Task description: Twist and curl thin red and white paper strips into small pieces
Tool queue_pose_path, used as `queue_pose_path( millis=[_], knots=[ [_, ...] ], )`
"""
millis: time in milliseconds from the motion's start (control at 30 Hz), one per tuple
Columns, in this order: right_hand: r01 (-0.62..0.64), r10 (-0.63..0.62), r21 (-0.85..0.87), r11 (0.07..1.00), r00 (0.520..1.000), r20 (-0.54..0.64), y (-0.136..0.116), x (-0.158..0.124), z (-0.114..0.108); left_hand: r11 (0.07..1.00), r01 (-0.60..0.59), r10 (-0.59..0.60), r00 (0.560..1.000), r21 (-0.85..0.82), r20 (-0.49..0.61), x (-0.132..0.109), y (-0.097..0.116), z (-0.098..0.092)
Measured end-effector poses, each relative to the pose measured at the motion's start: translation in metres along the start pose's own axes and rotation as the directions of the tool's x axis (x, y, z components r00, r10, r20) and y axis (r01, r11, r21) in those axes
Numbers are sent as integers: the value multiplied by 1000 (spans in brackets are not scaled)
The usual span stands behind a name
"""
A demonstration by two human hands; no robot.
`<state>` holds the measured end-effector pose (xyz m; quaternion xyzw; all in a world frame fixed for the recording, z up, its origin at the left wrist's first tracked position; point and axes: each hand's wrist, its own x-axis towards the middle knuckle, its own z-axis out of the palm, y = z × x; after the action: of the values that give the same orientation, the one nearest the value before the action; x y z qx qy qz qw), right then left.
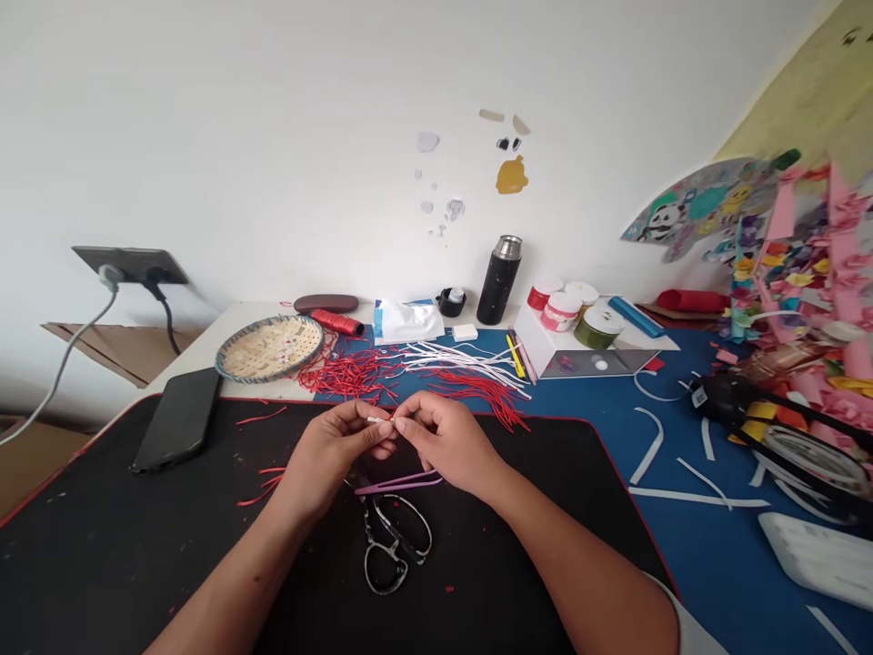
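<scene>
My left hand [341, 448] and my right hand [448, 438] meet above the black mat, fingertips pinched together. Between the left fingers a short white cord end [375, 419] pokes out. A bit of red cord [391, 418] shows at the right fingertips; how the two join is hidden by the fingers. Below the hands lie scissors [387, 549] with black and silver handles, their blades partly hidden, and purple tweezers [402, 484]. Just beyond are piles of red cords [351, 375] and white cords [456, 361], with more red cords [487, 394] to the right.
Back left, a woven basket [263, 350] stands near a red thread spool [337, 322]; a phone [178, 420] lies on the black mat [170, 546]. Behind stand a black thermos [499, 284] and a white box [579, 359] bearing lidded jars [563, 310]. White paper strips [696, 497] lie right.
</scene>
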<state>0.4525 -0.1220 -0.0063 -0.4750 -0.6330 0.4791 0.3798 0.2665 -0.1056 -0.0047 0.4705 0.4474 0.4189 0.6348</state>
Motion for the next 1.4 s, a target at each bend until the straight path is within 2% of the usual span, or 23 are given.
queue_pose_path(
  millis=[133, 433, 833, 1067, 1267, 1400],
  knots=[
    [-39, 39, 105, 994, 999, 7, 3, 2, 0, 999, -4, 4, 1000, -37, 5, 1, -4, -2],
    [5, -1, 110, 994, 999, -35, 8, 4, 3, 984, 76, -76, 997, -160, 4, 1, -5, -3],
    [-10, 13, 89, 996, 1000, -23, 11, 4, 3, 999, 33, -33, 999, -43, 9, 1, -6, -1],
    [-16, 17, 141, 990, 1000, -8, 9, 3, 2, 989, 33, -34, 999, -148, -5, 2, -7, -3],
    [19, -19, 121, 993, 1000, 1, 8, 2, 3, 977, 22, -25, 1000, -211, -14, 3, -4, -3],
    [53, -42, 153, 987, 996, -75, 9, 5, -1, 978, 15, -11, 1000, -208, 18, 3, -4, -4]
  ],
)
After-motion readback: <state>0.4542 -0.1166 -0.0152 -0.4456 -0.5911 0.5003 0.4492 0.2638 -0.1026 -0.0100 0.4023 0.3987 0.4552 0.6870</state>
